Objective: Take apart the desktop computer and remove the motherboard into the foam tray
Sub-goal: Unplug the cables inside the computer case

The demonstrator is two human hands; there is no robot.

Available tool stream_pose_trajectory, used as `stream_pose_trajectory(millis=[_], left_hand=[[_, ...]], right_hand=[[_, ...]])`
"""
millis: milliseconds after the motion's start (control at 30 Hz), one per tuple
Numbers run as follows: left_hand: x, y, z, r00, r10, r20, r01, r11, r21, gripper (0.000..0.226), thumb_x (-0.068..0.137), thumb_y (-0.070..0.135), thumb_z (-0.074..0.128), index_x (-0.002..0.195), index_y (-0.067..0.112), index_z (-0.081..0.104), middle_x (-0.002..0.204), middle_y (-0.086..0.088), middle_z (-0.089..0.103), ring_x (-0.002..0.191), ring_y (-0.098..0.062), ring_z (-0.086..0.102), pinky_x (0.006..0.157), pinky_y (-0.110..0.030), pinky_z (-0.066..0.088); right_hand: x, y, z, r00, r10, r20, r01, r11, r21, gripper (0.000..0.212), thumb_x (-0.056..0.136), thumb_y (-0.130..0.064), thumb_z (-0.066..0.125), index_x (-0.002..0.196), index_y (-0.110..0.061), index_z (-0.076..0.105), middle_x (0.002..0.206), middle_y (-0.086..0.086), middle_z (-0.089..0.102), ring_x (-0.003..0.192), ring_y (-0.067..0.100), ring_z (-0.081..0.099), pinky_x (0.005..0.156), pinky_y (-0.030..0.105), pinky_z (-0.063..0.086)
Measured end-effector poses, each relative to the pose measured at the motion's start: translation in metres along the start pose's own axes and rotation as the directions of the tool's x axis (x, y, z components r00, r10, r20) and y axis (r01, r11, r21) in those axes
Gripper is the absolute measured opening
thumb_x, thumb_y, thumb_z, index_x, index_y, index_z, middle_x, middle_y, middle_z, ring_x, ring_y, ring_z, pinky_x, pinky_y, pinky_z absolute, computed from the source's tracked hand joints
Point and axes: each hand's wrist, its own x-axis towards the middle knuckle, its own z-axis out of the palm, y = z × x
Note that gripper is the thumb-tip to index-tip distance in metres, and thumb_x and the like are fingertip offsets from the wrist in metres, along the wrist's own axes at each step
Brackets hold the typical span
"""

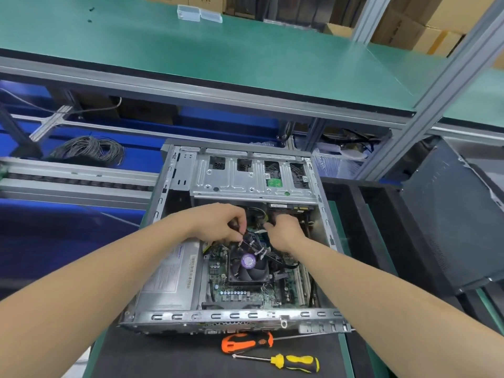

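Observation:
The open desktop case (218, 316) lies on its side on a black mat, interior facing up. Inside sits the green motherboard (218, 279) with a black CPU fan (249, 268) bearing a purple sticker. Both hands reach into the case above the fan. My left hand (221, 222) pinches a bundle of thin cables with white tags just over the fan. My right hand (283, 230) curls around cables or a connector near the drive cage (251, 173); what exactly it holds is hidden by its fingers. A silver power supply (169, 276) fills the case's left side.
An orange-handled screwdriver (245, 342) and a yellow-handled screwdriver (297, 362) lie on the mat in front of the case. The removed black side panel (452, 214) leans at the right. A black foam tray (362, 214) lies right of the case. A coil of cable (87, 150) sits at back left.

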Motion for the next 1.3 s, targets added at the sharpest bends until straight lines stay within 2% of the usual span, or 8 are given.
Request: stream_pose_trajectory(millis=[67, 167, 367, 500, 700, 833, 1033, 1300], left_hand=[[-0.001, 0.0, 0.0, 1.0, -0.014, 0.009, 0.015, 0.995, -0.096, 0.009, 0.097, 0.028, 0.069, 0.098, 0.033, 0.062, 0.112, 0.004, 0.068, 0.065, 0.001, 0.067, 0.065, -0.02, 0.05], [-0.001, 0.001, 0.0, 0.999, -0.033, 0.009, 0.034, 0.988, -0.149, 0.007, 0.099, 0.026, 0.066, 0.102, 0.03, 0.061, 0.105, -0.001, 0.072, 0.078, -0.012, 0.069, 0.072, -0.028, 0.055], [0.005, 0.008, 0.002, 0.996, -0.087, 0.021, 0.084, 0.991, 0.101, 0.032, 0.103, 0.033, 0.06, 0.133, 0.028, 0.051, 0.123, 0.007, 0.063, 0.101, -0.016, 0.06, 0.085, -0.033, 0.044], [0.006, 0.01, 0.002, 0.997, -0.071, 0.043, 0.06, 0.977, 0.207, 0.029, 0.106, 0.034, 0.054, 0.133, 0.026, 0.061, 0.09, 0.019, 0.053, 0.082, -0.005, 0.053, 0.077, -0.031, 0.039], [0.005, 0.013, 0.004, 0.997, -0.043, 0.066, 0.024, 0.964, 0.264, 0.027, 0.107, 0.035, 0.05, 0.128, 0.023, 0.063, 0.087, 0.015, 0.053, 0.089, -0.014, 0.053, 0.079, -0.034, 0.039], [0.006, 0.011, 0.005, 0.998, -0.032, 0.062, 0.015, 0.965, 0.263, 0.022, 0.107, 0.037, 0.05, 0.121, 0.025, 0.062, 0.083, 0.018, 0.05, 0.077, 0.0, 0.042, 0.074, -0.034, 0.035], [0.006, 0.011, 0.006, 0.998, -0.003, 0.064, -0.017, 0.954, 0.3, 0.018, 0.105, 0.037, 0.053, 0.115, 0.024, 0.061, 0.082, 0.016, 0.052, 0.075, 0.0, 0.044, 0.065, -0.03, 0.033], [0.007, 0.012, 0.007, 0.999, 0.004, 0.045, -0.018, 0.952, 0.305, 0.019, 0.106, 0.036, 0.052, 0.119, 0.026, 0.062, 0.081, 0.021, 0.047, 0.077, 0.002, 0.04, 0.066, -0.028, 0.03]], right_hand=[[0.005, 0.0, 0.002, 1.0, 0.022, -0.02, -0.02, 0.997, 0.075, 0.044, 0.11, -0.038, 0.049, 0.122, 0.0, 0.067, 0.118, 0.021, 0.07, 0.107, 0.035, 0.065, 0.078, 0.03, 0.045], [0.011, 0.0, 0.005, 0.999, 0.034, -0.038, -0.026, 0.983, 0.184, 0.049, 0.106, -0.045, 0.054, 0.133, -0.007, 0.067, 0.124, 0.02, 0.069, 0.114, 0.034, 0.064, 0.079, 0.026, 0.041], [0.021, 0.002, 0.008, 1.0, 0.022, -0.009, -0.021, 0.989, 0.149, 0.049, 0.104, -0.049, 0.056, 0.131, -0.009, 0.068, 0.122, 0.017, 0.07, 0.111, 0.032, 0.065, 0.08, 0.031, 0.046], [0.026, 0.006, 0.012, 0.999, 0.03, -0.03, -0.025, 0.988, 0.15, 0.042, 0.103, -0.042, 0.063, 0.119, -0.005, 0.073, 0.114, 0.016, 0.073, 0.106, 0.032, 0.067, 0.087, 0.035, 0.052], [0.028, 0.005, 0.017, 0.998, -0.019, -0.059, 0.022, 0.998, 0.05, 0.036, 0.108, -0.035, 0.055, 0.129, -0.01, 0.068, 0.118, 0.017, 0.07, 0.105, 0.033, 0.066, 0.085, 0.034, 0.054], [0.027, 0.007, 0.022, 0.992, -0.004, -0.124, 0.03, 0.977, 0.209, 0.032, 0.104, -0.034, 0.063, 0.127, -0.013, 0.073, 0.115, 0.014, 0.072, 0.1, 0.027, 0.065, 0.08, 0.029, 0.05], [0.03, 0.009, 0.024, 0.992, 0.034, -0.125, 0.006, 0.952, 0.306, 0.031, 0.101, -0.033, 0.068, 0.122, -0.012, 0.075, 0.111, 0.013, 0.073, 0.09, 0.023, 0.062, 0.073, 0.025, 0.043], [0.038, 0.011, 0.028, 0.983, 0.18, -0.037, -0.11, 0.737, 0.667, 0.04, 0.088, -0.03, 0.085, 0.118, -0.005, 0.076, 0.111, 0.011, 0.077, 0.093, 0.019, 0.063, 0.087, 0.03, 0.049]])
